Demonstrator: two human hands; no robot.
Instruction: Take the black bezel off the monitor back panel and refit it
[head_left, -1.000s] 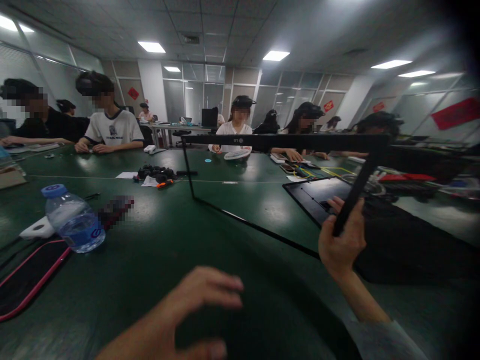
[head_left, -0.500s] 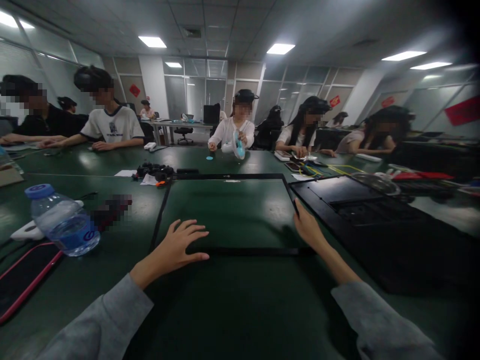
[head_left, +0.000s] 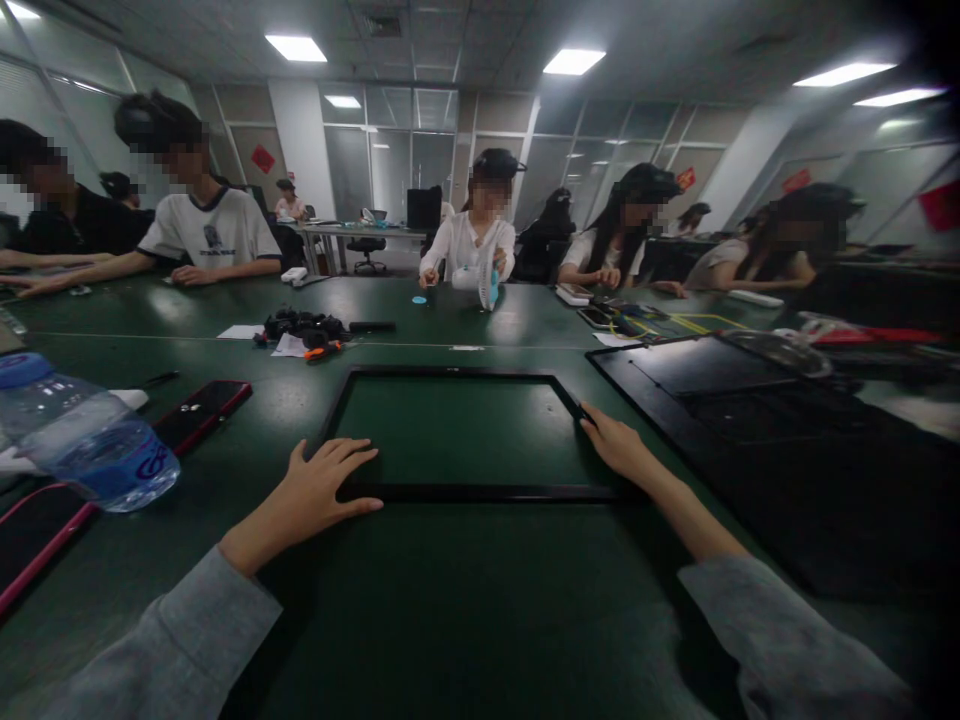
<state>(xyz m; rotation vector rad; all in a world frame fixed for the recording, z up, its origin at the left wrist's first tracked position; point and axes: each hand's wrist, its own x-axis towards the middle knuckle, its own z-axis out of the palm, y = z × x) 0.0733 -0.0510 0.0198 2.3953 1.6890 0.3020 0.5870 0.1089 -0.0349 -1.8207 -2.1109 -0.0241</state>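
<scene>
Both hands lay flat with fingers spread on a thin black frame [head_left: 457, 435] resting on the green table [head_left: 480, 600]: the left hand [head_left: 319, 490] on its seven o'clock corner, the right hand [head_left: 619, 445] on the edge at three o'clock, neither gripping. A water bottle [head_left: 82, 440] lay at nine o'clock, a phone [head_left: 199, 410] beside it. Pressing unevenly on so slender a frame might have bent it or slid it toward the black panel [head_left: 712, 380] at two o'clock.
</scene>
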